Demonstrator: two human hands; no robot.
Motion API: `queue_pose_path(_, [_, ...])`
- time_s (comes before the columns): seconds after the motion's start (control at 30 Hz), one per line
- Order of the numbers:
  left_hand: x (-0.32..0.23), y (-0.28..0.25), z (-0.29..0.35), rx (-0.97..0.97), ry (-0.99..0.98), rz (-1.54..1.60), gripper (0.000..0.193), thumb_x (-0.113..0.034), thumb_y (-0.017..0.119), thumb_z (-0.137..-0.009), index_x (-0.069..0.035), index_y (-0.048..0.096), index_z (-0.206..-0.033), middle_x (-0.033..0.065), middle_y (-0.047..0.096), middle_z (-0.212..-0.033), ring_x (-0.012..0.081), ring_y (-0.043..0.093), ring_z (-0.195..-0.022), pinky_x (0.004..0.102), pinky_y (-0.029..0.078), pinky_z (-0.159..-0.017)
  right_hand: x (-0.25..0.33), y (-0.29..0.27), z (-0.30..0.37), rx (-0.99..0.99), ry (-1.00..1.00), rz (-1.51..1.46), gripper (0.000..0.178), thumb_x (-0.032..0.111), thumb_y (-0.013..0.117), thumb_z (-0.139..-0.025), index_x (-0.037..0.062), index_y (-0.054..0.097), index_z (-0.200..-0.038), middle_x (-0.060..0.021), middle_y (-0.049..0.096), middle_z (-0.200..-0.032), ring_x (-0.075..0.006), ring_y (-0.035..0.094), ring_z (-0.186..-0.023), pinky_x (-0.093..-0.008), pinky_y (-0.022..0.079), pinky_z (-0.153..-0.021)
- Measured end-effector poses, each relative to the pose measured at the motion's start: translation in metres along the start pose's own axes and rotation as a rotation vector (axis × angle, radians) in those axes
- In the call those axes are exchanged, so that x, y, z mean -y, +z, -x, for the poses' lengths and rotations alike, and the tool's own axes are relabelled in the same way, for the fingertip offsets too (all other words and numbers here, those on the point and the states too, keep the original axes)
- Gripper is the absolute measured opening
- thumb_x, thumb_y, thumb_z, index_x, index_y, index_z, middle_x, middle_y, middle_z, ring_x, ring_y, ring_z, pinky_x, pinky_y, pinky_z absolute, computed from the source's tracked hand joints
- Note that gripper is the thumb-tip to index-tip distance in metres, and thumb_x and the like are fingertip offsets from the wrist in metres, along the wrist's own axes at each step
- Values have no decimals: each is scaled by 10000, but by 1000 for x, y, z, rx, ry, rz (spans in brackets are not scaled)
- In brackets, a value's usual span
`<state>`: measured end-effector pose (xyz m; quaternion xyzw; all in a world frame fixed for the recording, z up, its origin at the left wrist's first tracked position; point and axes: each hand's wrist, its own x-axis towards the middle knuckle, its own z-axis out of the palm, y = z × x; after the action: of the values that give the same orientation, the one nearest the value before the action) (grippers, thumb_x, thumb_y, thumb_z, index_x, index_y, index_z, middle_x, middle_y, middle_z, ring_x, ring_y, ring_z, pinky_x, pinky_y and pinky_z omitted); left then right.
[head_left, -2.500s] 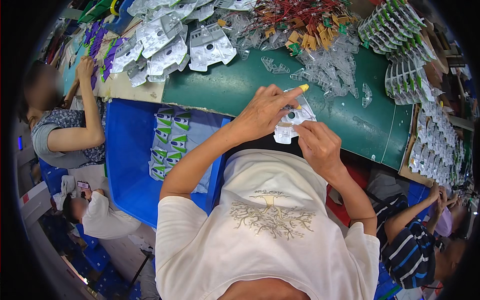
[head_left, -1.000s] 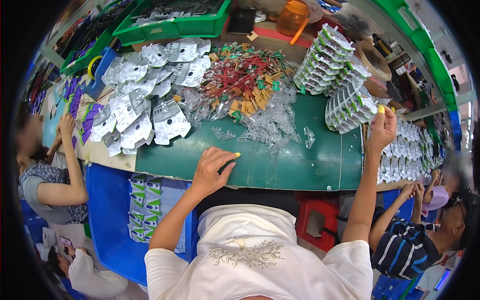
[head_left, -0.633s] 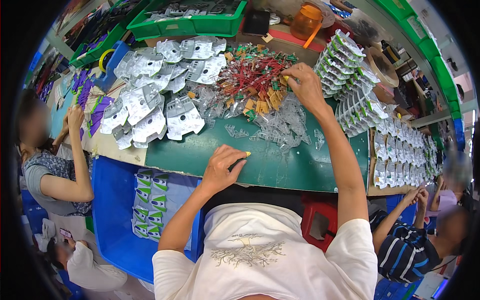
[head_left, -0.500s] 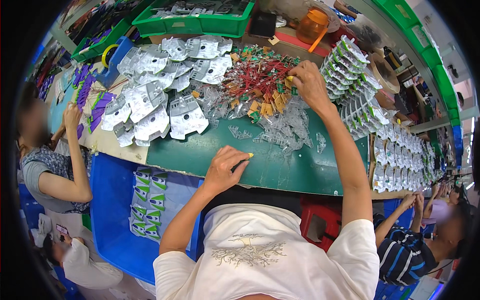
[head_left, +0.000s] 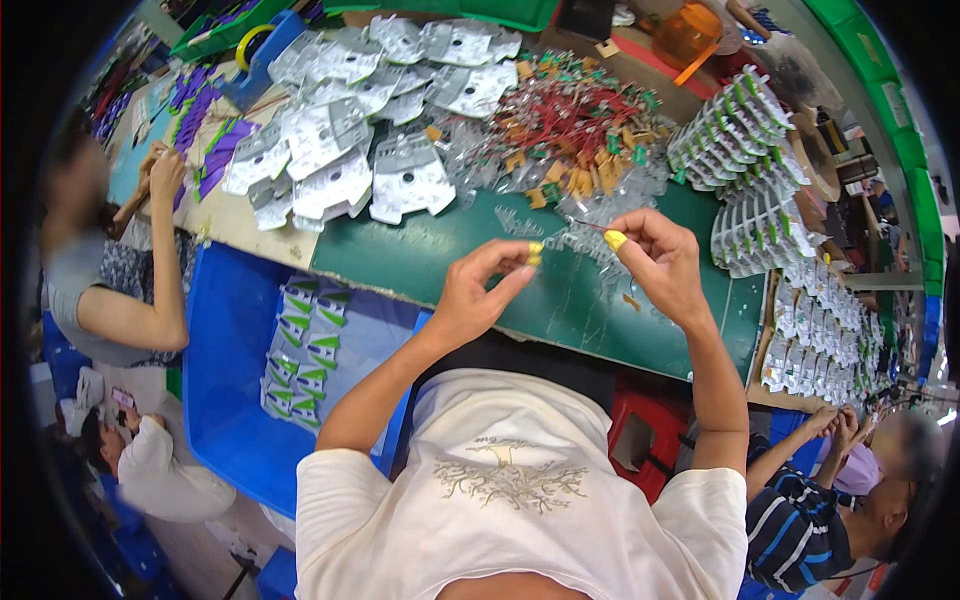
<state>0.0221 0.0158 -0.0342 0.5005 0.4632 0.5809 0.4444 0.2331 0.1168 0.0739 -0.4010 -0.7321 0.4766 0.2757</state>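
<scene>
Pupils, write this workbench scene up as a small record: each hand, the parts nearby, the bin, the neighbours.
Left hand: thumb and forefinger close together; yellow finger covers; any held thing unclear
Right hand: pinches thin red wire
Bench: green top; red-wire heap, silver-white panels
Bin: blue, at the person's left; green-and-white pieces inside
Neighbours: co-worker in striped shirt at right

I'm in a factory assembly workshop: silver shells piled left of the red-wire heap, green-edged parts stacked to its right, co-workers on either side.
</scene>
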Motion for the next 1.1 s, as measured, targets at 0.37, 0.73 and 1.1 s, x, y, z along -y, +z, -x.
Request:
queue_pose_path(0.37, [-39,20,-3,82,-30,142,217,-46,644,-941,15,633,-1149,51,618,-1056,111,597,-947,256,500,-847,-4,14,45,-25,-254,238,126,-23,659,-800,-9,682,-923,-53,656,-754,-89,578,-595,-235,470,-551])
queue_pose_path(0.73, [-33,39,3,-107,-7,77,182,-46,742,-854,6,676,-1015,54,686,-945,108,649,-843,253,538,-772,-17,41,45,-62,4,-152,150,-15,660,-823,-31,679,-972,-38,660,-836,-51,603,-706,-202,497,-615])
queue_pose_path(1.1, [-24,26,19,79,-226,260,270,-116,742,-876,2,682,-1111,45,686,-886,70,624,-789,227,518,-707,-21,42,52,27,-178,45,136,-9,714,-782,32,740,-909,-62,695,-846,-117,617,-701,-242,445,-555])
